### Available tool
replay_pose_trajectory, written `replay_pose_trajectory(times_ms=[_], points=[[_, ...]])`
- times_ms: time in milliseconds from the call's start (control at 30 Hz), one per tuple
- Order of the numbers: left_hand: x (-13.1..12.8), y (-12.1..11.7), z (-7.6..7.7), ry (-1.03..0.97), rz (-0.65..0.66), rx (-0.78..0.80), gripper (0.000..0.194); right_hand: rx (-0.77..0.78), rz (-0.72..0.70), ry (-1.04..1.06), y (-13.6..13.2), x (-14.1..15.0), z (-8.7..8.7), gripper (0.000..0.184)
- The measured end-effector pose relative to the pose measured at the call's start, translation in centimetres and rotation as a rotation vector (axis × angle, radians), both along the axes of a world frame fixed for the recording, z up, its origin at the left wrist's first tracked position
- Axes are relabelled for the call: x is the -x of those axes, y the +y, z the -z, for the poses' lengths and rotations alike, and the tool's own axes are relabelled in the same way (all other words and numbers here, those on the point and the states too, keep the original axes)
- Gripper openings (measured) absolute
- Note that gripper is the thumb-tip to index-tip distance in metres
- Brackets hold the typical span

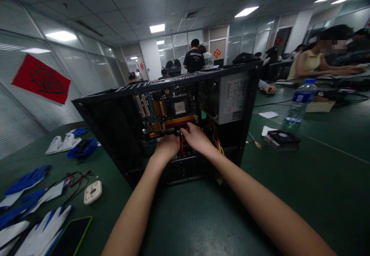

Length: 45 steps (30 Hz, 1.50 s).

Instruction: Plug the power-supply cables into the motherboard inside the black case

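An open black computer case (101, 121) stands on the table in front of me, its inside facing me. The motherboard (173, 105) is mounted in its upper part, left of the grey power supply (232, 98). Both hands reach in just below the red and yellow memory slots (180, 122). My left hand (168, 147) is closed, its fingertips hidden. My right hand (197, 137) is also closed, thumb and fingers together close to it; what they hold is too dark to make out. Red cables (182, 148) run between the hands, and yellow cables (219, 147) hang beside my right wrist.
Blue-and-white gloves (46, 229), a phone (72, 236) and a small cream-coloured device (93, 192) lie left. Right are a heatsink fan (281, 138), a screwdriver (255, 141) and a water bottle (300, 101). Other people sit and stand beyond.
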State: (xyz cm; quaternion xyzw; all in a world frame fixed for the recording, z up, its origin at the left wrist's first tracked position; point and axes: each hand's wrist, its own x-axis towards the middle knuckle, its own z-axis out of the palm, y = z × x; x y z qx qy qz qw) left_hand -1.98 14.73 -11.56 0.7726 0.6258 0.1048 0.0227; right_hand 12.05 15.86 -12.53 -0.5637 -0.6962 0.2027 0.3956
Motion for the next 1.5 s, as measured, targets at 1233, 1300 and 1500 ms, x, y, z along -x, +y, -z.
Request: replay_pose_trajectory(times_ms=[1233,1300,1500], points=[[-1.8,-0.5,-0.9,-0.011,-0.137,0.016,0.046,-0.033,0.064,-0.185,0.1,1.0,-0.4,0.022],[-1.6,-0.6,-0.8,-0.02,-0.13,0.029,0.045,-0.031,0.058,-0.201,0.1,1.0,-0.4,0.021],[-0.5,-1.0,-0.1,-0.078,-0.128,-0.012,0.039,-0.029,0.01,-0.191,0.0,1.0,-0.4,0.019]])
